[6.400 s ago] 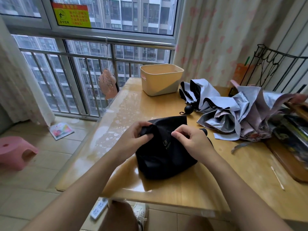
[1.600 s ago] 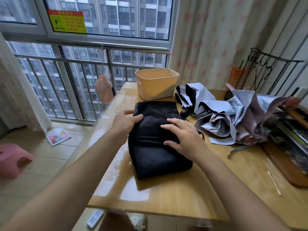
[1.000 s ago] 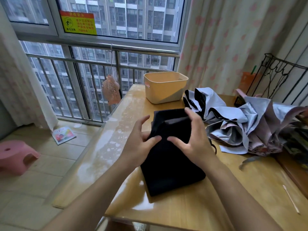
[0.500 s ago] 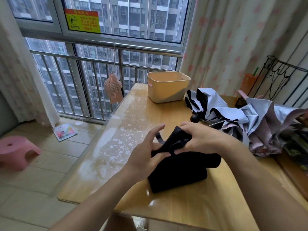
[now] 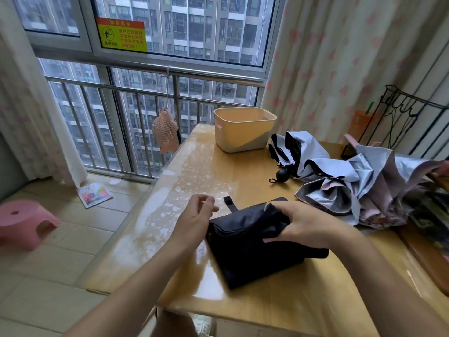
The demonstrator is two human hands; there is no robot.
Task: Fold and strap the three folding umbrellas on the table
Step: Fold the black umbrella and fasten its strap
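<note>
While the right hand [image 5: 308,227] grips the black umbrella [image 5: 243,259], the left hand [image 5: 194,217] hovers beside it; fingers loosely curled, empty.

Both forearms bare, extended forward over the near edge of the table [image 5: 245,171]. Left hand [image 5: 195,216]: raised at the wrist, fingers [image 5: 206,201] loosely curled toward the thumb, nothing in them; heel of hand just beside the left end of the black umbrella [image 5: 247,251]. Right hand [image 5: 308,226]: back of hand up, fingers and thumb [image 5: 273,239] clamped on a bunched fold at the umbrella's top
</note>
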